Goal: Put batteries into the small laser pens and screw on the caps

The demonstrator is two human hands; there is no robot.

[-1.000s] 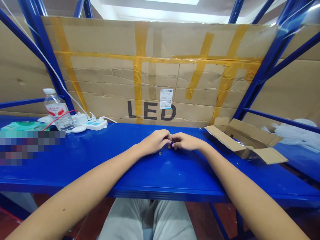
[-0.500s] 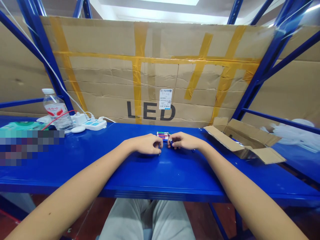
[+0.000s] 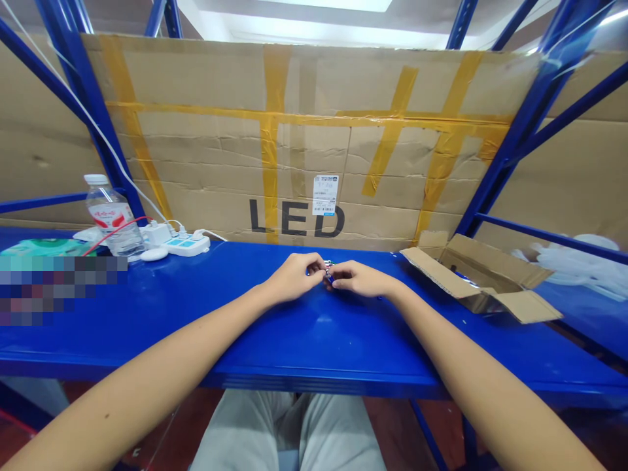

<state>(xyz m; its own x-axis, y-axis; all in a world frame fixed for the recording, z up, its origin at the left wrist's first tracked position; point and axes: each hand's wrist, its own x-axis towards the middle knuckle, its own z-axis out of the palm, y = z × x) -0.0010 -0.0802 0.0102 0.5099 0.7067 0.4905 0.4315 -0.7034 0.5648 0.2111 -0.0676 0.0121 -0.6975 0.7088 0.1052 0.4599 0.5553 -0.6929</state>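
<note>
Blue piece [image 3: 330, 279] | between hands | right hand [image 3: 362, 279]: holding it | left hand [image 3: 296, 276]: alongside, grip unclear

I distinguish, from my remote station, a small piece [image 3: 330, 279], blue with a silvery end, and partly hidden pieces [image 3: 330, 262] showing green, pinkish red and silver, against the glossy plain blue tabletop [image 3: 304, 347]. I note a brown cardboard panel [image 3: 216, 163] crossed by amber tape [image 3: 270, 170], bearing black lettering [image 3: 294, 218] and a white label [image 3: 325, 190] with black print and a blue lower strip. I record a clear bottle [image 3: 112, 217] with white cap [image 3: 95, 178] and red-and-white wrapper [image 3: 105, 216], and pale grey trousers [image 3: 240, 432].
</note>
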